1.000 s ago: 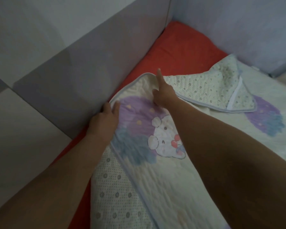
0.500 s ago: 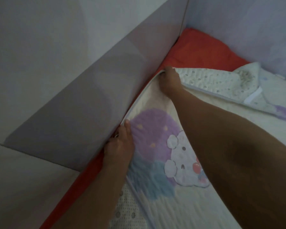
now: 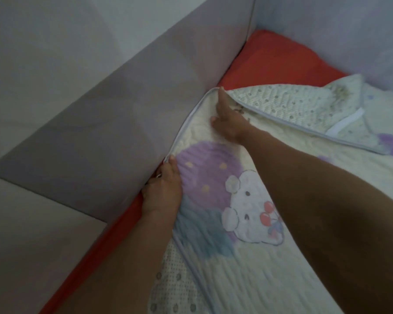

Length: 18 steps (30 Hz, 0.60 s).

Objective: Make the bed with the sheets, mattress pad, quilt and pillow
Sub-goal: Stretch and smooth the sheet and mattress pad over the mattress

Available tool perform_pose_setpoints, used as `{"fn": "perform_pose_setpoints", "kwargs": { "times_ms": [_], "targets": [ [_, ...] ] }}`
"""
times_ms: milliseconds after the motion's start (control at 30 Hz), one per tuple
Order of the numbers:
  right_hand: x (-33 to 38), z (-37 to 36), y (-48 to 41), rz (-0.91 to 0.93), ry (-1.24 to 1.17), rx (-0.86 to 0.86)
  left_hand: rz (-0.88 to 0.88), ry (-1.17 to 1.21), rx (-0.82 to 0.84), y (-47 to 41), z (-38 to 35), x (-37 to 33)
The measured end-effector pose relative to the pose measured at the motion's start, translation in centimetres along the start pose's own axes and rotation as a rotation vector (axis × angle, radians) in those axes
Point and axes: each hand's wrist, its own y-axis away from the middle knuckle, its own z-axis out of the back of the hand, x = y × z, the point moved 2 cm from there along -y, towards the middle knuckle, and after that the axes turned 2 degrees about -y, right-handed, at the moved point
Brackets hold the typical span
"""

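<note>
A cream quilted mattress pad [image 3: 247, 268] with a purple and blue cartoon bear print lies on the red sheet [image 3: 279, 57]. My left hand [image 3: 162, 191] grips the pad's left piped edge next to the bed's side panel. My right hand [image 3: 228, 120] presses flat near the pad's far left corner, index finger reaching along the edge. To the right, part of the pad is folded over, showing its dotted underside [image 3: 288, 103] and a white elastic strap [image 3: 345, 122]. Another dotted underside strip [image 3: 168, 288] shows at the bottom.
A grey padded side panel [image 3: 95, 123] runs along the bed's left side, tight against the pad's edge. A pale lilac headboard panel [image 3: 331, 26] closes the far end. The red sheet stays bare in the far corner.
Both hands have pushed the pad's left edge outward to the side panel. My right hand has slid toward the far corner, and my left hand has followed along the edge.
</note>
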Motion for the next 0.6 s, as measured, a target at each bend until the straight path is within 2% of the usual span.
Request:
{"fn": "perform_pose_setpoints", "kwargs": {
  "times_ms": [200,267,300,333,400,500,533,600],
  "targets": [
    [-2.4,2.2,8.4,0.000,0.165,-0.010,0.037,-0.077,0.095,0.4,1.4,0.3],
    [-3.5,3.5,10.6,-0.064,0.240,-0.004,0.037,-0.094,0.245,0.7,4.6,-0.5],
    [-4.0,4.2,11.6,-0.103,0.245,-0.015,-0.021,-0.112,0.302,0.7,6.2,-1.1],
    [-4.3,4.8,12.5,-0.126,0.241,-0.027,-0.111,-0.128,0.262,0.5,7.0,-1.6],
    [-5.2,5.7,13.5,-0.152,0.262,-0.038,-0.135,-0.122,0.303,-0.7,10.5,-2.4],
    [-6.9,6.2,13.4,-0.250,0.267,-0.030,-0.182,-0.128,0.087,-3.6,12.8,-3.8],
    [-7.5,6.3,12.9,-0.284,0.253,-0.020,-0.237,-0.101,0.096,-4.6,12.7,-4.5],
    [-8.5,6.2,12.0,-0.330,0.240,0.017,-0.311,0.009,0.238,-6.6,12.2,-5.6]
  ]
}}
